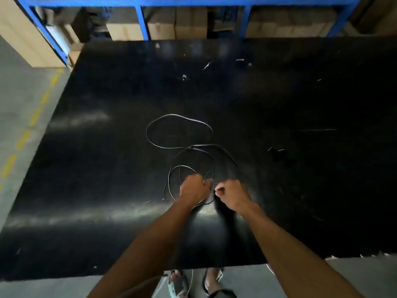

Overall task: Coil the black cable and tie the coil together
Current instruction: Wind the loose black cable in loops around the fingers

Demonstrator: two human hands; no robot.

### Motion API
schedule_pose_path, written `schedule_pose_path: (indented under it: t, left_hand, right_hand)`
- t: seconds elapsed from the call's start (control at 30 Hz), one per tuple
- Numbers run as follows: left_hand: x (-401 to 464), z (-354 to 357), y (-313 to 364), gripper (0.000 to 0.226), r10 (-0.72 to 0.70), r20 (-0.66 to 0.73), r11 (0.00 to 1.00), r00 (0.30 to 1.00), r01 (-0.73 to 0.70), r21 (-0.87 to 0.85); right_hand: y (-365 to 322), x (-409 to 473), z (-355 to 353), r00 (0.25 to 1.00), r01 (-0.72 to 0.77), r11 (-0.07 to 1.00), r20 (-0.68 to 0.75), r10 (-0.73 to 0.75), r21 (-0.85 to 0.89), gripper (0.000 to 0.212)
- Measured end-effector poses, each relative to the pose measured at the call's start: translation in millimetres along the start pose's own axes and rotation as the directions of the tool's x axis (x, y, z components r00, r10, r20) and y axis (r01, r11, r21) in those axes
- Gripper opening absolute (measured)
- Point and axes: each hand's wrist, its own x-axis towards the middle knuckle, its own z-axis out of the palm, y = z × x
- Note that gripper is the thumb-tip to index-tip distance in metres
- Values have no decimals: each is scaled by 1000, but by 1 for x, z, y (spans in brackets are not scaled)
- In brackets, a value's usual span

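A thin black cable (180, 116) lies in loose loops on the black table (107, 168), near the middle. One wide loop spreads away from me, and smaller overlapping loops sit close to my hands. My left hand (193, 188) is closed on the cable where the near loops gather. My right hand (231, 195) is a fist just to its right, pinching a cable strand. A short stretch of cable runs between the two hands. Part of the near loops is hidden under my left hand.
White scraps (207, 66) dot the far part of the table. Blue shelving (140, 20) with cardboard boxes (189, 26) stands behind it. Grey floor with a yellow dashed line (25, 136) runs along the left. My sandalled feet (178, 282) show below the near edge.
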Motion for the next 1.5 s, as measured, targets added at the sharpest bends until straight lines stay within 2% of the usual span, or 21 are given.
schedule_pose_path:
  t: [0.13,0.23,0.33,0.4,0.5,0.63,0.77,0.87,1.03,1.17,1.33,1.5]
  left_hand:
    - [19,12,13,45,-173,72,978,982,180,-103]
    - [31,19,14,33,-261,99,953,960,273,-134]
    - [38,17,11,28,-316,134,922,939,337,-188]
    - [42,13,12,20,-301,218,892,928,355,-279]
    - [41,-6,17,12,-255,323,803,912,385,-455]
    - [33,-42,26,7,-264,252,580,931,362,-730]
    - [26,-79,33,14,-62,333,444,941,325,-835]
    - [21,-104,37,33,99,395,400,913,326,-857]
    - [10,-145,41,49,326,377,317,867,275,-908]
    - [-3,-184,42,53,443,356,336,823,215,-917]
    - [-12,-221,38,57,490,323,388,810,129,-913]
    - [-23,-241,35,59,536,315,429,783,69,-901]
  right_hand:
    - [5,6,9,991,-108,978,95,92,179,20]
    - [9,11,22,991,-119,947,96,95,298,17]
    - [12,12,27,992,-116,930,92,89,350,17]
    - [15,13,28,993,-105,907,85,76,409,19]
    - [13,10,18,997,-69,806,72,33,587,15]
    - [3,5,-7,990,-104,619,142,-12,778,14]
    - [-18,1,-35,990,22,542,59,-131,840,9]
    - [-36,-9,-57,970,131,512,-3,-242,849,11]
    - [-70,-24,-82,959,203,480,-75,-272,853,11]
    - [-100,-36,-97,945,234,444,-96,-311,865,12]
    - [-129,-48,-107,944,273,355,-179,-276,894,15]
    - [-152,-58,-109,928,297,382,-171,-331,875,16]
